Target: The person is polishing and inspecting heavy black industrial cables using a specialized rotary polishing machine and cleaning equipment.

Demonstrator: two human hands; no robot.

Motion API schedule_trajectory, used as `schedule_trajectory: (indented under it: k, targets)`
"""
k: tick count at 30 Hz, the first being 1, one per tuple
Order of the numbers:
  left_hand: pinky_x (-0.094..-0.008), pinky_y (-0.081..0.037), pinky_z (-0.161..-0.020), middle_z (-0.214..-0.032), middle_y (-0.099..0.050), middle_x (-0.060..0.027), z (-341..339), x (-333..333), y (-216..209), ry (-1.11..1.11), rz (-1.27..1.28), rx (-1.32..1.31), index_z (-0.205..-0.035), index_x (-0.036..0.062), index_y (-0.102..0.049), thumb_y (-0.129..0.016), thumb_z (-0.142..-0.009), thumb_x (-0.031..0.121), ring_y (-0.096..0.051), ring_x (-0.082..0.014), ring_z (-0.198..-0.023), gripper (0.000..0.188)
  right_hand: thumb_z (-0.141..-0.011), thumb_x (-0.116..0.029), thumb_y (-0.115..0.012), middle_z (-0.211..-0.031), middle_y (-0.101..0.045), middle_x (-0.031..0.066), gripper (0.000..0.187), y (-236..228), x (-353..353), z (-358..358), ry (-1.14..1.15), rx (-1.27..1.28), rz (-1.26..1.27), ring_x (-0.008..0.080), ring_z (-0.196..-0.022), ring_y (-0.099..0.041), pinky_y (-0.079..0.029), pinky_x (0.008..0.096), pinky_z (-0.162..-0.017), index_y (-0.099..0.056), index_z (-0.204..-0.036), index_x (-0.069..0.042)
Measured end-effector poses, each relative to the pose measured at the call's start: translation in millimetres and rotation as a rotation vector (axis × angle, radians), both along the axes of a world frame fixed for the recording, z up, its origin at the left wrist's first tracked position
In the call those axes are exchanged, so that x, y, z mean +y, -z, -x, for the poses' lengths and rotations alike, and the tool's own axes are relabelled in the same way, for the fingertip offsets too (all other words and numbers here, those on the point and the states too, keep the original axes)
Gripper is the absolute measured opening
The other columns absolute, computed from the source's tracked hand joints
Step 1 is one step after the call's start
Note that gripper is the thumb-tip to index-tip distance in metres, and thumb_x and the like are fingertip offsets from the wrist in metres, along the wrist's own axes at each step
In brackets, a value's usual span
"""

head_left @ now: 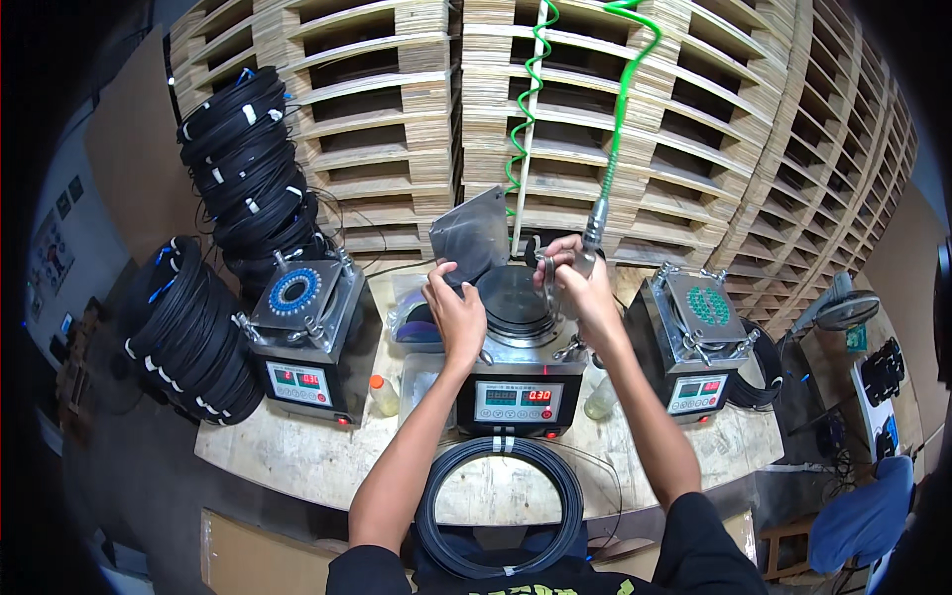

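Observation:
My left hand (459, 319) grips the lower edge of a square metal plate (470, 236), which stands tilted up at the back left of the middle machine (516, 402). Wrapped round the handle of an air blow gun (593, 236) is my right hand (589, 297), above the machine's right side. The gun hangs from a green coiled hose (625, 79). Between my hands lies the machine's dark round top (514, 296), uncovered. Metal clamps (569, 349) sit at its corners, and a lit panel is on its front.
Similar machines stand left (297, 332) and right (694, 342), their plates holding rings of small blue and green parts. A black cable coil (499, 506) lies at the front edge. Cable stacks (183, 332) rise at left; wooden pallets (387, 104) stand behind. Small bottles (383, 395) flank the middle machine.

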State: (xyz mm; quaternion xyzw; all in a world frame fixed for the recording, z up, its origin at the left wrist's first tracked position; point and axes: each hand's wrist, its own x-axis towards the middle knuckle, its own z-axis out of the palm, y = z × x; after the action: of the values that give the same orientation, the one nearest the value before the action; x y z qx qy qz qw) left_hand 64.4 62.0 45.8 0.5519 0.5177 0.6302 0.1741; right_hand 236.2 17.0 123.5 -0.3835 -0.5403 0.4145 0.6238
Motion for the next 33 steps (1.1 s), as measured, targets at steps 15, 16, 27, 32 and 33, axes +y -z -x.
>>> schedule_trajectory:
  k: [15, 16, 27, 32, 33]
  targets:
    - [-0.0480, -0.035, -0.105, -0.122, -0.049, -0.0284, -1.2, 2.1, 5.1, 0.109, -0.038, -0.123, -0.120, -0.0021, -0.039, -0.049, -0.081, -0.007, -0.047, -0.0481, -0.120, 0.041, -0.084, 0.005, -0.050, -0.082, -0.056, 0.0035, 0.012, 51.8, -1.6, 9.6, 0.372, 0.012, -0.152, 0.0105, -0.071, -0.057, -0.046, 0.0244, -0.063, -0.053, -0.092, -0.004]
    - [-0.0481, -0.035, -0.105, -0.122, -0.048, -0.0281, -0.3, 2.3, 4.5, 0.109, -0.039, -0.137, -0.121, -0.0019, -0.038, -0.048, -0.081, -0.008, -0.047, -0.0481, -0.120, 0.042, -0.085, 0.005, -0.050, -0.082, -0.056, 0.0037, 0.012, 50.2, -4.2, 9.4, 0.310, 0.047, -0.127, 0.0108, -0.072, -0.058, -0.047, 0.0251, -0.064, -0.053, -0.092, -0.004]
    - [-0.0472, -0.029, -0.111, -0.129, -0.044, -0.0312, -2.9, 4.4, 6.1, 0.139, -0.058, -0.216, -0.128, -0.0015, -0.033, -0.044, -0.078, -0.012, -0.042, -0.0481, -0.128, 0.052, -0.086, 0.004, -0.048, -0.095, -0.061, 0.0095, 0.013, 36.2, -1.7, 52.6, 0.046, 0.259, -0.145, 0.0148, -0.084, -0.064, -0.054, 0.0302, -0.079, -0.051, -0.097, -0.002]
    - [-0.0472, -0.027, -0.114, -0.130, -0.043, -0.0324, 3.0, 8.4, 9.1, 0.174, -0.063, -0.268, -0.130, -0.0013, -0.033, -0.043, -0.077, -0.013, -0.041, -0.0483, -0.131, 0.055, -0.085, 0.004, -0.048, -0.091, -0.060, 0.0081, 0.013, 37.0, 3.8, 68.2, -0.076, 0.227, -0.159, 0.0138, -0.079, -0.062, -0.053, 0.0282, -0.073, -0.051, -0.096, -0.003]
    - [-0.0465, -0.027, -0.114, -0.130, -0.044, -0.0318, 2.1, 7.5, 7.3, 0.176, -0.062, -0.283, -0.130, -0.0011, -0.035, -0.043, -0.077, -0.013, -0.041, -0.0476, -0.131, 0.055, -0.085, 0.004, -0.048, -0.090, -0.060, 0.0080, 0.013, 34.3, 5.4, 71.6, -0.071, 0.229, -0.201, 0.0135, -0.078, -0.061, -0.053, 0.0280, -0.072, -0.050, -0.096, -0.003]
